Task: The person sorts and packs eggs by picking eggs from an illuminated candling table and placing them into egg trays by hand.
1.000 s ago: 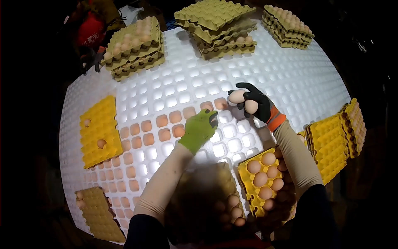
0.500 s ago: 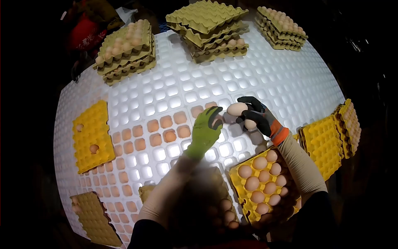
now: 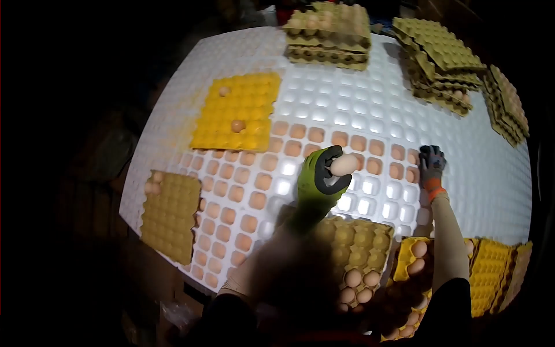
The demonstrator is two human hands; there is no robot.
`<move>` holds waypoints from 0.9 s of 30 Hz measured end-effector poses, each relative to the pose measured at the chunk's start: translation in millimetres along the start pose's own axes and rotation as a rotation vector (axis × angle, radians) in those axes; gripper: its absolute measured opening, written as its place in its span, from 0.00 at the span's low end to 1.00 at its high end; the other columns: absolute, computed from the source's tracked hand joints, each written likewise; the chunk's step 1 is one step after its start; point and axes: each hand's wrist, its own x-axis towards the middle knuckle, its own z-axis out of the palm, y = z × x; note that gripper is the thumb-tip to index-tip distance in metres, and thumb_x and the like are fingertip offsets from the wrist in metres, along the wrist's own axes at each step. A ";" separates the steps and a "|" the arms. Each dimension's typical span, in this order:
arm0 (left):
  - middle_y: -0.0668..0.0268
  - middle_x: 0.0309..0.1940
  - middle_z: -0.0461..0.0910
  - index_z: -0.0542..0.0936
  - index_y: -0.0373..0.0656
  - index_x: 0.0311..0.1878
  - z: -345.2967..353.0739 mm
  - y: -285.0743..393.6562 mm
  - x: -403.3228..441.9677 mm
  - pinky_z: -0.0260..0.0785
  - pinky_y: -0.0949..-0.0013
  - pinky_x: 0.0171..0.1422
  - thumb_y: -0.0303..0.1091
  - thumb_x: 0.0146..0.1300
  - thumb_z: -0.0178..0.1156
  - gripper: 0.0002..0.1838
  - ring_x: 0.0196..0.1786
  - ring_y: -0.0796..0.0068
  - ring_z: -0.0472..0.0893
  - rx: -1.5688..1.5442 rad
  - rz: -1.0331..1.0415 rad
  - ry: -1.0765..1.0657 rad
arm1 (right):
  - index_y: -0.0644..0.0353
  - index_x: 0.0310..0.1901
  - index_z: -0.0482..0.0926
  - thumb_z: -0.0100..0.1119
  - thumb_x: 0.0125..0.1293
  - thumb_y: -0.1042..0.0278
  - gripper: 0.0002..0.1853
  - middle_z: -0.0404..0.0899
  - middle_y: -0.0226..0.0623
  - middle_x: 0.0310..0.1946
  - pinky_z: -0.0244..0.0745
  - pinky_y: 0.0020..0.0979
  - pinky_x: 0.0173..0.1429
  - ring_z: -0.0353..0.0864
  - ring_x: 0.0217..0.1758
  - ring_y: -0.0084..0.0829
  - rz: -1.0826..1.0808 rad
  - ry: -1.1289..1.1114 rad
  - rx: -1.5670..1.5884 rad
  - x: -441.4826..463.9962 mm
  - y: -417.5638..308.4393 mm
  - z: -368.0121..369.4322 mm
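Observation:
My left hand (image 3: 325, 176), in a green glove with black fingers, grips a pale egg (image 3: 344, 165) between thumb and fingers above the white cell tray (image 3: 364, 205). Reaching farther right is my right hand (image 3: 432, 165), in a dark glove with an orange cuff. Its fingers curl down at the tray's cells, beside an egg (image 3: 413, 157) seated in one. What they hold, if anything, is hidden. Brown eggs fill several rows of cells left of and behind my hands. Nearest me are a grey-brown egg carton (image 3: 361, 234) and a yellow carton (image 3: 403, 272), both partly filled with eggs.
A yellow carton (image 3: 237, 110) with two eggs lies at left, and a brown carton (image 3: 170, 217) lies in front of it. Stacked cartons (image 3: 326, 55) with eggs stand at the back; more stacks (image 3: 442, 63) are at back right. Yellow cartons (image 3: 491, 277) sit at lower right.
My view has turned left, so the table appears shifted right. My hands have moved apart. The pale egg, earlier at my right hand, now appears in my left; the right hand's two eggs no longer show there.

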 end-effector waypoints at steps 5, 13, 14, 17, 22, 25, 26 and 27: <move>0.58 0.51 0.84 0.80 0.40 0.61 -179.3 -37.5 -60.2 0.79 0.65 0.54 0.29 0.55 0.77 0.29 0.49 0.62 0.86 0.464 -0.015 0.313 | 0.62 0.51 0.80 0.51 0.79 0.65 0.12 0.77 0.49 0.51 0.70 0.48 0.61 0.74 0.57 0.54 -0.147 -0.051 0.066 12.4 17.7 -13.1; 0.59 0.49 0.84 0.80 0.36 0.59 -397.3 -76.8 -156.1 0.80 0.63 0.53 0.31 0.56 0.77 0.28 0.47 0.66 0.85 0.530 -0.411 0.713 | 0.64 0.69 0.74 0.52 0.83 0.62 0.20 0.78 0.46 0.67 0.72 0.38 0.74 0.77 0.69 0.41 0.149 -0.336 0.598 31.5 106.8 28.1; 0.58 0.48 0.85 0.81 0.37 0.58 -417.0 -96.6 -150.2 0.80 0.62 0.54 0.34 0.55 0.78 0.27 0.47 0.64 0.85 0.612 -0.372 0.672 | 0.64 0.69 0.74 0.52 0.83 0.62 0.20 0.78 0.46 0.67 0.72 0.38 0.74 0.77 0.69 0.41 0.145 -0.325 0.603 28.9 79.9 19.8; 0.62 0.49 0.86 0.84 0.43 0.56 -432.6 -118.9 -88.1 0.77 0.63 0.55 0.34 0.55 0.77 0.24 0.49 0.64 0.85 0.723 -0.374 0.502 | 0.63 0.67 0.76 0.54 0.82 0.68 0.18 0.80 0.38 0.65 0.74 0.35 0.69 0.79 0.65 0.33 0.081 -0.293 0.564 12.6 24.5 -2.8; 0.56 0.48 0.87 0.86 0.44 0.53 -450.0 -216.0 -37.1 0.77 0.60 0.57 0.35 0.54 0.75 0.22 0.51 0.58 0.85 0.912 -0.279 0.267 | 0.64 0.62 0.77 0.55 0.78 0.77 0.14 0.81 0.39 0.59 0.75 0.34 0.67 0.82 0.61 0.33 -0.094 -0.342 0.733 -27.1 -122.4 -84.0; 0.55 0.49 0.88 0.86 0.44 0.55 -447.3 -224.2 -32.3 0.77 0.59 0.57 0.35 0.55 0.74 0.23 0.51 0.57 0.86 0.991 -0.266 0.224 | 0.64 0.61 0.78 0.59 0.74 0.79 0.16 0.81 0.41 0.55 0.77 0.36 0.65 0.83 0.59 0.37 -0.147 -0.282 0.693 -52.8 -160.8 -120.6; 0.55 0.51 0.88 0.86 0.45 0.57 -444.4 -211.2 -30.8 0.77 0.59 0.58 0.35 0.56 0.73 0.23 0.52 0.57 0.86 0.843 -0.347 0.281 | 0.64 0.61 0.78 0.59 0.73 0.80 0.16 0.81 0.40 0.55 0.77 0.35 0.64 0.83 0.57 0.37 -0.144 -0.259 0.711 -63.4 -168.9 -133.8; 0.57 0.53 0.88 0.85 0.46 0.61 -443.2 -187.4 -30.4 0.77 0.62 0.59 0.34 0.60 0.70 0.24 0.53 0.59 0.87 0.735 -0.395 0.253 | 0.65 0.60 0.79 0.59 0.73 0.80 0.15 0.81 0.40 0.54 0.77 0.35 0.63 0.83 0.56 0.37 -0.130 -0.261 0.685 -73.9 -174.8 -150.3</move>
